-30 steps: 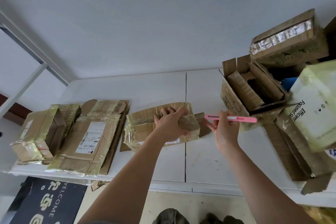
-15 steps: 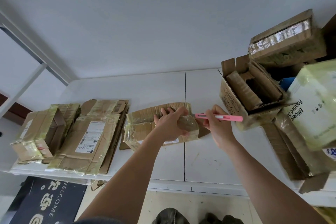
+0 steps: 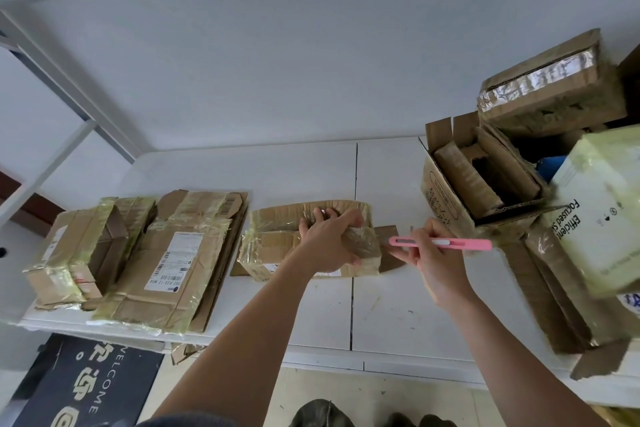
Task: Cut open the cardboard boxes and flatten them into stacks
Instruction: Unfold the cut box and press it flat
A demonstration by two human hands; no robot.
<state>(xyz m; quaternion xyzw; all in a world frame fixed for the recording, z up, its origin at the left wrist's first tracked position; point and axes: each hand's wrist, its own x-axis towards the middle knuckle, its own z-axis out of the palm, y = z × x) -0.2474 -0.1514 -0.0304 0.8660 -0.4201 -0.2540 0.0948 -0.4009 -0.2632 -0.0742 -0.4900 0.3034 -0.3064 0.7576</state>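
I have my left hand [image 3: 330, 244] clamped over the taped box [image 3: 308, 243] at the centre of the frame, its fingers [image 3: 320, 215] curled over the far edge and the thumb on the right end, pinning the box to the white desk [image 3: 398, 308]. My right hand [image 3: 434, 258] grasps the pink cutter [image 3: 441, 243] just right of the box, fingers wrapped round its middle, the tip pointing left at the box's right end. I cannot tell whether the blade is touching the tape or just short of it.

The main risk, as I judge it, is the thumb: it sits on the very end the cutter is aimed at, so a slip or a sudden give in the glossy tape could carry the blade into my left hand. The wrinkled tape may also snag the blade and make me push harder, which would make any slip worse. The box looks half crushed, so it could buckle under my left hand and shift mid-cut.

At left of the frame lie the flattened stack [image 3: 180, 263] and a smaller taped bundle [image 3: 74, 253] beside it. At right, an open carton [image 3: 450, 204] and a loose heap of boxes [image 3: 550, 87] stand close to my right elbow's path; a wide pull of the cutter could knock them.
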